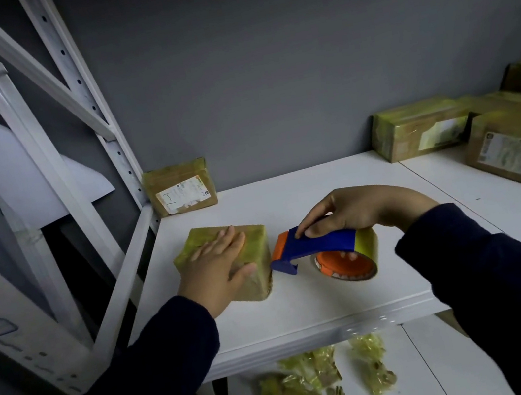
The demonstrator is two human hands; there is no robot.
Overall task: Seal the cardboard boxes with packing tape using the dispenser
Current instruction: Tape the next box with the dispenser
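The small box (255, 285) sits on the white shelf (306, 307), toward its left edge, its top already yellow with tape. Our left grip (218, 264) lies flat on the lid, fingers straight and thumb down the front face, pressing rather than clasping. Our right grip (351, 209) is wrapped round the dispenser (319, 244), a fingertip showing inside the hub of the tape roll (366, 243), and the cutter end is just beside the box's right face. We judge the main risk to be the box sliding or tipping when tape is pulled, since it is held only from above. The tape could also wrinkle or fold on itself if the dispenser meets the box tilted, and our left thumb lies close to the cutter's likely path. The crumpled tape scraps (303, 388) on the lower shelf (440, 374) hint at how easily strips spoil. We cannot tell whether the cutter touches the box or whether a free tape end is out, because the blade is hidden under the blue body. Our left grip covers the lid's seams, so what remains unsealed is unclear. The labelled box (181, 190) at the back left and the taped boxes (421, 130) on the right are dim, the farthest cut off by the frame.
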